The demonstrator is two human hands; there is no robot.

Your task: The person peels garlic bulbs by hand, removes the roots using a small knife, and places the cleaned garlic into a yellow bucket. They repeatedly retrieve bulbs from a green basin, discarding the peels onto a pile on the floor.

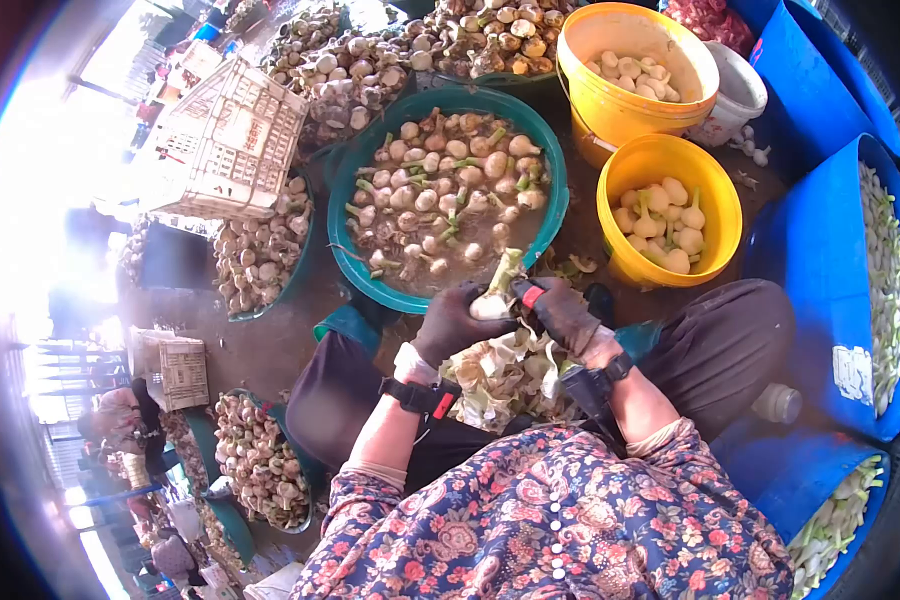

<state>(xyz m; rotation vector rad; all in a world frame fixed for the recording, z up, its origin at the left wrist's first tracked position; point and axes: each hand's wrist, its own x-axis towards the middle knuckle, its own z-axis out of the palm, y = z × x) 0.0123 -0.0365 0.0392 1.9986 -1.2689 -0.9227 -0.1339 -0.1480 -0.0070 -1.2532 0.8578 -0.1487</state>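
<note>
Dark gloves cover both hands, which meet above my lap. My left hand (pixel 462 325) is wrapped round a pale garlic bulb (pixel 491 305) whose green stem points up and away. Beside the stem, my right hand (pixel 562 315) is closed on a small tool (pixel 531 294) with a red part; its blade cannot be made out. Loose peeled skins (pixel 505 380) are heaped just below the hands. Beyond them stands a green tub (pixel 560 205) of bulbs in murky water. A yellow bucket (pixel 727 245) with cleaned bulbs is to the right of the tub.
Another yellow bucket (pixel 690 50) stands farther back near a white bucket (pixel 750 85). Blue containers (pixel 805 270) of garlic line the right side. Unwashed bulbs (pixel 345 75) are piled behind the tub. White crates (pixel 232 140) and a co-worker (pixel 130 425) are at the left.
</note>
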